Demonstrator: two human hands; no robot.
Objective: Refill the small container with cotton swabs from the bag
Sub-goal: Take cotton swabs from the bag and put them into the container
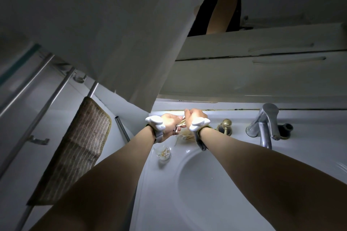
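Both hands' grip pinches swab bunch (181, 123), apparently; container (164, 154) below.

2 hands (171, 124) (194, 116), 1 small container (164, 154), 1 faucet (266, 127), 1 sink (216, 193), 1 towel (82, 142).

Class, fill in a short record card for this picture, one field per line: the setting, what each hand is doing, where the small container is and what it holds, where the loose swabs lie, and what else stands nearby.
setting: white washbasin under a cabinet, dim light
left hand: holds a bundle of cotton swabs
right hand: curled on the same bundle
small container: on the rim left of the bowl, a few swabs inside
loose swabs: heap on the rim below the hands
bag: cannot make out
nearby: faucet, brass knob, towel
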